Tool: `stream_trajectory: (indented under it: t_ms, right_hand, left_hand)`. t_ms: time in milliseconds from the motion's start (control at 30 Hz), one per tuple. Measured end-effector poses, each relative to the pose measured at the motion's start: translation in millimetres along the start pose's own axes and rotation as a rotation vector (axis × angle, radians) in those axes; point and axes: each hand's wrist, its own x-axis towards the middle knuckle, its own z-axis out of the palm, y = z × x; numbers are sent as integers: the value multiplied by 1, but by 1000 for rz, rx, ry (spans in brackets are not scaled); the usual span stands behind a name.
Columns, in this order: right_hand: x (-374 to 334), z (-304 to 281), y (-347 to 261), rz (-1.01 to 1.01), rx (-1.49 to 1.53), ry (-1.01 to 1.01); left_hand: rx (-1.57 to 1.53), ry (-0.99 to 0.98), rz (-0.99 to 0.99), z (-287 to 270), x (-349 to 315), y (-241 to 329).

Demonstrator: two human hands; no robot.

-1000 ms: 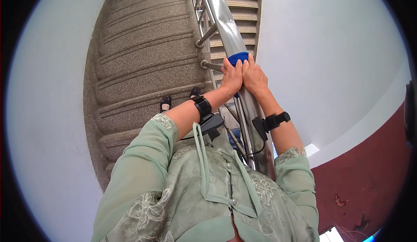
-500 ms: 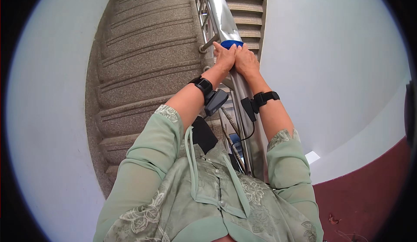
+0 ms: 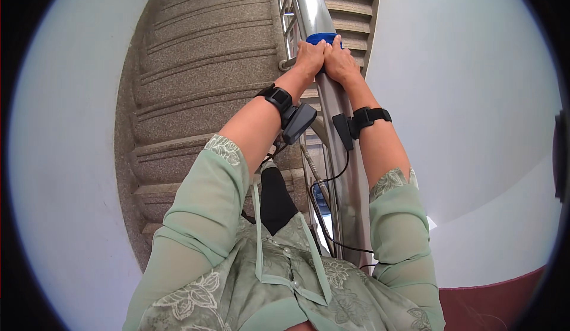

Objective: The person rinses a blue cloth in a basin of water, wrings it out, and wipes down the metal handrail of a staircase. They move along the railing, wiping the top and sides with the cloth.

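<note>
A blue cloth (image 3: 322, 36) is wrapped over the top of a broad, shiny metal handrail (image 3: 311, 5). My left hand (image 3: 310, 58) grips the cloth from the left side of the rail. Beside it, almost touching, my right hand (image 3: 343, 64) presses the cloth from the right, its fingers bent round the rail and one reaching up along the cloth's edge. Both arms stretch forward. Much of the cloth is hidden under my hands.
Speckled stone stairs (image 3: 208, 64) run along the left of the rail, and another flight (image 3: 346, 10) lies beyond it. Metal balusters (image 3: 289, 25) stand beneath the handrail. Pale walls (image 3: 463, 93) flank both sides. My black-clad leg (image 3: 276, 194) is over the steps. Black devices (image 3: 300, 123) are strapped to my forearms.
My body has shifted along the stairs, and more of my leg shows. Both hands stay on the blue cloth. Less of the dark red floor is visible at lower right.
</note>
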Motion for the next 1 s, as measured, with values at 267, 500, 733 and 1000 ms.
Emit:
stream_trajectory:
  t_ms: [267, 500, 733, 1000]
  right_hand:
    - [57, 12, 9, -133, 123, 67]
    - [109, 17, 8, -186, 202, 59]
    - [86, 13, 12, -216, 159, -2]
    - [29, 5, 37, -557, -318, -95]
  left_hand:
    - [172, -35, -13, -2, 37, 22]
    - [215, -4, 64, -5, 54, 41]
    - [188, -48, 240, -14, 23, 39]
    - [3, -15, 205, -11, -39, 7]
